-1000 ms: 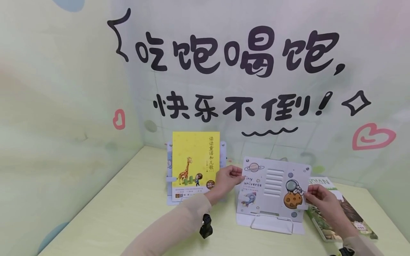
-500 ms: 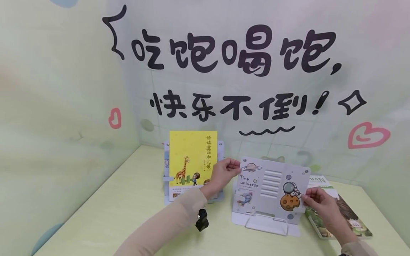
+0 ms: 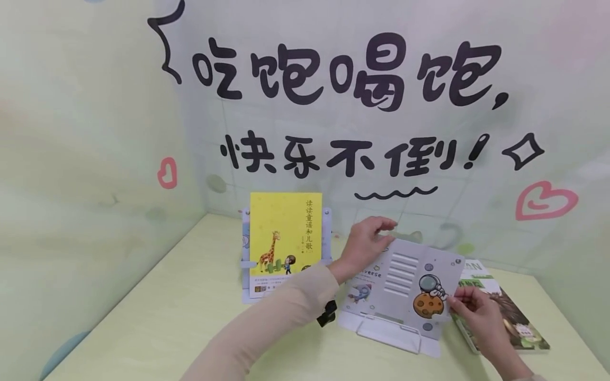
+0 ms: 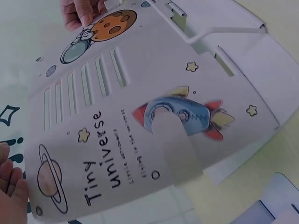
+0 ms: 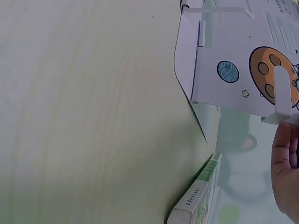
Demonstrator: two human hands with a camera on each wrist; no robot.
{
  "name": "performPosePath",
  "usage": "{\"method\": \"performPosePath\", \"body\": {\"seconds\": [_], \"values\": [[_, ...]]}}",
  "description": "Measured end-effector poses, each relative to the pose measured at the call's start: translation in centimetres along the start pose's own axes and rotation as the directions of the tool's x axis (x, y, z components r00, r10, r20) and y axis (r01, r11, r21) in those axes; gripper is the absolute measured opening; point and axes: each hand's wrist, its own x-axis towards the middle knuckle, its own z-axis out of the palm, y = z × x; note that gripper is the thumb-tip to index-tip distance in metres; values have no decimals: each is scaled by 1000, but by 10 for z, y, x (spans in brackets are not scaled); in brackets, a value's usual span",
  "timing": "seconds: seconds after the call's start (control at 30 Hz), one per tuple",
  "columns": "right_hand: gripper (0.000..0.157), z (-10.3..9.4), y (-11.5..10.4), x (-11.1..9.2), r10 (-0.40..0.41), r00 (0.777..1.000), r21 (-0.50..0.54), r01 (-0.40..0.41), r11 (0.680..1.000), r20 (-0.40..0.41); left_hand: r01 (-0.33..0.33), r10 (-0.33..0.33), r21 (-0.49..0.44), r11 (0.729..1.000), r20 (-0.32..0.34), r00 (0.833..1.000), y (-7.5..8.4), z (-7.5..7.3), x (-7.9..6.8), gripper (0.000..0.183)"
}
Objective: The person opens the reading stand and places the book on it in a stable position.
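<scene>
A white book stand [image 3: 402, 280] with space drawings and a wire page rest [image 3: 388, 333] stands on the table, its panel leaning back. My right hand [image 3: 481, 317] pinches its right edge beside the astronaut drawing, near a white clip [image 5: 281, 91]. My left hand [image 3: 367, 243] is at the upper left corner, its fingers loosely bent above the top edge and apart from the thumb; in the head view it covers the corner. The left wrist view shows the left hand's fingertips [image 4: 17, 189] right at the panel's top edge. Another clip [image 4: 175, 144] crosses the rocket drawing.
To the left, a yellow book [image 3: 286, 238] with a giraffe rests upright on a second stand [image 3: 245, 280]. A thick green and white book [image 3: 517, 317] lies flat at right, close to my right hand. The pale table [image 3: 167, 317] meets a printed wall [image 3: 286, 116] behind.
My left hand has left the stand's left edge and moved up and right to its top corner. The stand has turned slightly and shifted a little left. The right hand still holds its right edge.
</scene>
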Motion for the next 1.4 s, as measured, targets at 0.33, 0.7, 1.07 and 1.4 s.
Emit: {"method": "performPosePath", "body": {"seconds": [0.33, 0.7, 1.07, 1.4], "values": [[17, 13, 1, -18, -61, 994, -109, 51, 993, -88, -159, 129, 179, 971, 168, 977, 15, 25, 2, 20], [15, 19, 2, -36, -138, 982, 66, 148, 987, -129, -332, 233, 397, 856, 279, 932, 22, 37, 1, 20], [10, 8, 8, -47, -152, 987, 290, 161, 943, -56, -423, 337, 342, 839, 283, 898, 19, 44, -1, 12], [17, -15, 14, -24, 12, 999, 309, 2, 951, -44, -500, 442, 213, 839, 268, 856, 17, 39, -8, 9]]}}
